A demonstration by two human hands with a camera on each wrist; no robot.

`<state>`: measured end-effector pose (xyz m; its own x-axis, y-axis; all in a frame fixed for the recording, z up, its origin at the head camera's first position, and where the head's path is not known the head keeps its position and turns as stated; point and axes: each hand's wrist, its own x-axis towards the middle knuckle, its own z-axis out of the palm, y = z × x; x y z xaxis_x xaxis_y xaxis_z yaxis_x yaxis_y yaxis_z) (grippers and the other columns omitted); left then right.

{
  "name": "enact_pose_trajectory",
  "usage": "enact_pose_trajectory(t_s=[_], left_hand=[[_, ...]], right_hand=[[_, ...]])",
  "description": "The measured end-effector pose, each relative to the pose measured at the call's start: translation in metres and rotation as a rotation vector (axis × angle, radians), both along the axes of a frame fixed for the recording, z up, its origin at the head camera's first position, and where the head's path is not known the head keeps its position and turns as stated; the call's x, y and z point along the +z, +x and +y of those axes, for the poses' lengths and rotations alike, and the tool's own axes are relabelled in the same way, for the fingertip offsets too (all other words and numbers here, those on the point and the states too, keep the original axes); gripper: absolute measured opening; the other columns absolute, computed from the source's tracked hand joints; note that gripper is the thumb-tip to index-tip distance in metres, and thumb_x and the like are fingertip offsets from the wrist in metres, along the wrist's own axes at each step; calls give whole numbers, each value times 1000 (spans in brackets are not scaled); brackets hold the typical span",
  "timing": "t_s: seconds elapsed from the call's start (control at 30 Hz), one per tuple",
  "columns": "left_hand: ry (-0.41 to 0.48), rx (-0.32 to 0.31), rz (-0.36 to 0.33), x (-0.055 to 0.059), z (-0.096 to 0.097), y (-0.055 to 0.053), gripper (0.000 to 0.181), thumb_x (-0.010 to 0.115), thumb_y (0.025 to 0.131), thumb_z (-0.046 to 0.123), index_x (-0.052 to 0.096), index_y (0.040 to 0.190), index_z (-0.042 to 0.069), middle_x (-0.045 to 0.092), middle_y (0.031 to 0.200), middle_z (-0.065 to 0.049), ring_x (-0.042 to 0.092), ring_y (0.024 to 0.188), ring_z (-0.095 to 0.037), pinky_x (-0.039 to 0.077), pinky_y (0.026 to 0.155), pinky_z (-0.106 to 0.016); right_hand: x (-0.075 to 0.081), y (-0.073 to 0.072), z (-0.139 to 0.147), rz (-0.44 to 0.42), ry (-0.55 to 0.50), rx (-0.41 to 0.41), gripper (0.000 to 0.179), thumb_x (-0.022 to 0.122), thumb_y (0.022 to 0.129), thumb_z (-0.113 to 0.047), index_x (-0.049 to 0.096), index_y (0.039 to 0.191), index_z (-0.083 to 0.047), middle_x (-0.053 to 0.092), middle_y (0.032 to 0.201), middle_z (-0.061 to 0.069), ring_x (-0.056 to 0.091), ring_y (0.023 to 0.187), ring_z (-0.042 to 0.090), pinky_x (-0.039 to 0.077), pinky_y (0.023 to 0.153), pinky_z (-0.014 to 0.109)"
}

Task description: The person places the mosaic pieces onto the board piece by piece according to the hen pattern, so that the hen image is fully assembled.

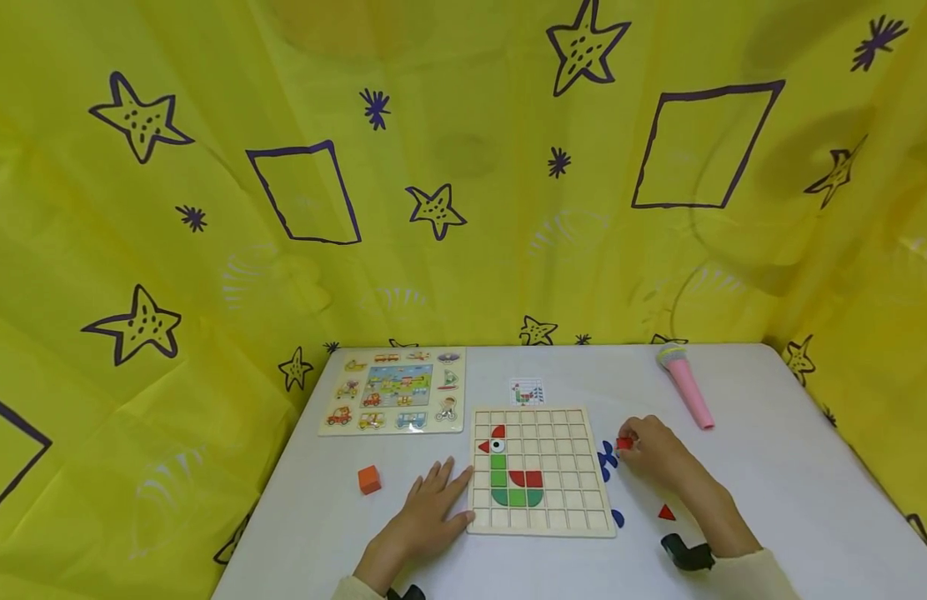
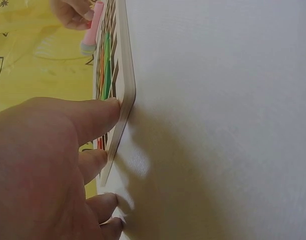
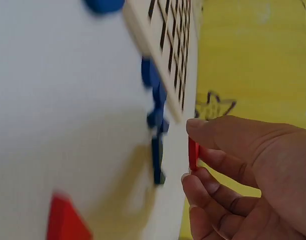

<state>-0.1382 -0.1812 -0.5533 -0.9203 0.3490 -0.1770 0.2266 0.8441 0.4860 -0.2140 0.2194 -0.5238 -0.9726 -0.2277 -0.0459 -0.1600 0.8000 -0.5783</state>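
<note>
My left hand (image 1: pixel 431 514) lies at the left edge of a wooden grid board (image 1: pixel 570 458), fingers extended, thumb and a fingertip touching its rim. On the board, green, red and eye pieces form a bird-like shape. My right hand (image 1: pixel 660 457) is just right of the board. Between its thumb and fingers it pinches a flat red piece (image 3: pixel 193 154), lifted off the table in the right wrist view; it looks square in the head view. Several blue pieces (image 1: pixel 607 459) lie along the board's right edge, below and beside that hand. A red triangle piece (image 1: pixel 667 512) lies nearer to me.
A small pattern card (image 1: pixel 527 392) sits behind the board. At the back left lies a picture puzzle board (image 1: pixel 456 425), with an orange cube (image 1: pixel 369 480) in front of it. A pink toy microphone (image 1: pixel 691 393) lies at the back right. Yellow cloth (image 1: pixel 463 283) hangs behind the table.
</note>
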Motion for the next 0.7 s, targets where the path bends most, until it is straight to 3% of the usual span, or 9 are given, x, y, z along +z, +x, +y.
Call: enact_pose_trajectory(t_s=[0.37, 0.7], left_hand=[[-7, 1, 5, 3, 1, 2, 69, 61, 103, 49, 41, 164, 23, 27, 173, -16, 20, 161, -43, 17, 128, -67], [-8, 6, -6, 4, 2, 1, 69, 61, 103, 49, 41, 164, 23, 27, 174, -16, 19, 161, -42, 16, 128, -68]], right_hand=[[-9, 33, -75, 8, -62, 119, 23, 85, 88, -10, 64, 96, -13, 53, 94, 1, 49, 82, 16, 43, 69, 27], [-13, 37, -93, 34, 11, 145, 19, 85, 90, -16, 66, 94, -21, 53, 92, -5, 48, 83, 12, 44, 72, 26]])
